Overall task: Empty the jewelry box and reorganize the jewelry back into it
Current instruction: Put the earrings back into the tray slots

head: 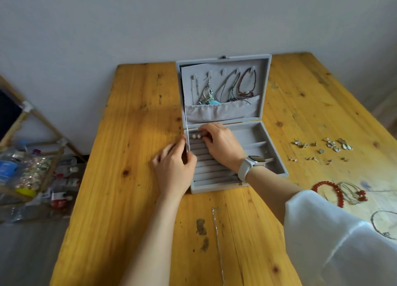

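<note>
So the box sat open on the table, lid up with necklaces hanging in it, and both hands were at the ring rolls on the box's left half. The right hand reached across from the right, fingers curled down onto the top row, right next to two pearl studs already seated just past its fingertips on the left. I couldn't tell if it was actually pinching another earring or just pressing, the fingers hid it. The left hand was clamped on the box's left wall, thumb inside and fingers outside, bracing it. What mattered imo: the slots ran left-right, crosswise to the right forearm, so the next piece would need to go in along that line, further right of the studs and under the right palm. The loose earrings lay well off to the right of the right wrist, so that hand was the nearer one to fetch them. The red bracelet sat near its sleeve
</note>
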A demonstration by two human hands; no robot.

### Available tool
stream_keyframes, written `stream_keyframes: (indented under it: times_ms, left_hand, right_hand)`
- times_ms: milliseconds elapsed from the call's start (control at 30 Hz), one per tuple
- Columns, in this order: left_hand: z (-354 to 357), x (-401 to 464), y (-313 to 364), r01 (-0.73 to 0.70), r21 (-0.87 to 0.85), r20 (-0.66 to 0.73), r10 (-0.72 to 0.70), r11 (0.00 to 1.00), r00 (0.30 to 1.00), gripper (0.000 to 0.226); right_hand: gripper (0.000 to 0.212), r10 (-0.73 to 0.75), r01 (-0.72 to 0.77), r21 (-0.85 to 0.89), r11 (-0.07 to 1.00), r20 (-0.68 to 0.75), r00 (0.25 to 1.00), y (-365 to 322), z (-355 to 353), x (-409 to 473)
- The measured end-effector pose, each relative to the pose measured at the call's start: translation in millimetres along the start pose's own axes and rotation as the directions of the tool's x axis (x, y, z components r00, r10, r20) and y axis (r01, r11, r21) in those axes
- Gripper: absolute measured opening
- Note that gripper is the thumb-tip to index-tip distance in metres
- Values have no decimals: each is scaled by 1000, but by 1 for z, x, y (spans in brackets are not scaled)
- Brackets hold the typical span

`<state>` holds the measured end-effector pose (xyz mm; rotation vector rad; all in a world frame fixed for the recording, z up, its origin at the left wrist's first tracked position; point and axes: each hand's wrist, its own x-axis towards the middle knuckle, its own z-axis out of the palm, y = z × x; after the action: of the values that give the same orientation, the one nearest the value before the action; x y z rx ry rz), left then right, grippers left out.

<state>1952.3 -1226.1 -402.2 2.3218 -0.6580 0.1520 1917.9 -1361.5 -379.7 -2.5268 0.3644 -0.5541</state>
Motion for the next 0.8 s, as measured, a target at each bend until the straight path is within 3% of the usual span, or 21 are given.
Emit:
stream_keyframes:
  times_ms: [167,233,333,500,667,733,800]
  left_hand:
    - [0,1,-1,-43,-56,-7,43,997,999,48]
    - [1,-1,-1,-102,-117,-61,95,988,994,46]
    - [1,-7,9,-158,-42,-173,149,986,974,36]
    - [6,-12,57,-304,4,-199,298,953,933,33]
    - [42,-14,121,-449,-60,61,453,891,890,25]
    - [60,-11,144,-448,-38,237,443,893,864,29]
    - [79,-6,162,-470,18,323,440,883,838,33]
  right_hand:
    - [28,39,-28,85,996,-132,990,1,-19,-22]
    - [25,40,-24,88,996,-193,980,6,-38,-41]
    - [21,30,-26,19,999,-267,963,26,-73,-74]
    - [17,195,-238,-126,963,-287,938,78,-120,-115]
    - [23,354,-420,-264,868,-265,897,123,-139,-116]
    - [29,377,-435,-315,844,-228,898,133,-139,-109]
    - [32,395,-441,-351,826,-196,897,140,-138,-103]
